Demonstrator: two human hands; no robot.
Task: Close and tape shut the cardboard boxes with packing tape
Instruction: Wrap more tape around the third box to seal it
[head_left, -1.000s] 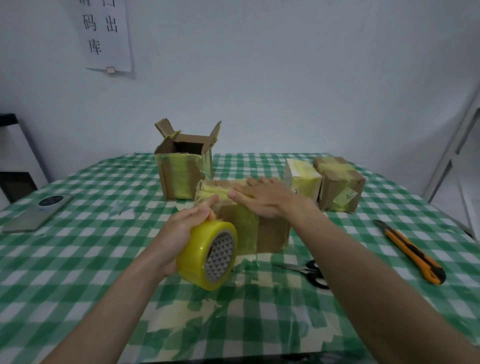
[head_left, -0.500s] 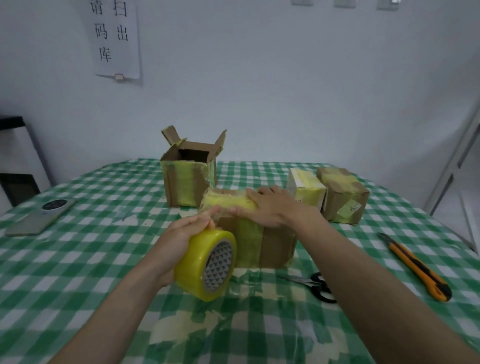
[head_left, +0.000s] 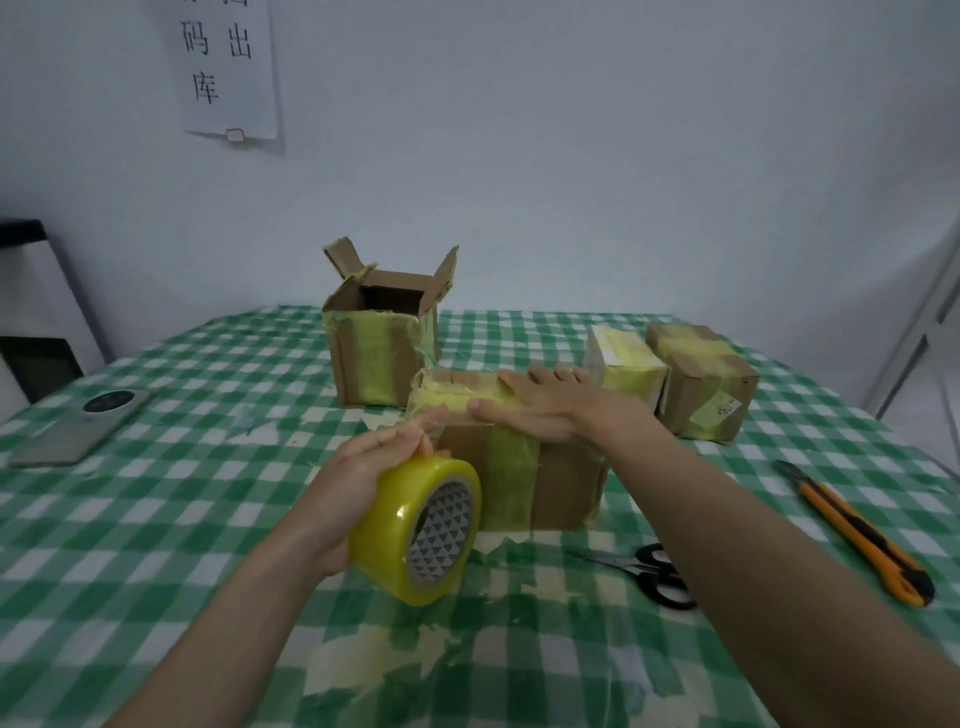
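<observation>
At mid-desk (head_left: 156, 519), near box (head_left: 519, 467) lying with long axis left to right, flaps down. Since a second ago: right hand (head_left: 545, 410) slid along the top, now flat with straight fingers pressing yellow strip down; left hand (head_left: 363, 467) gripping tape roll (head_left: 415, 530), drawn lower toward the near face (core pointing right). Probably still uncut; scissors (head_left: 649, 571) waiting beside.
</observation>
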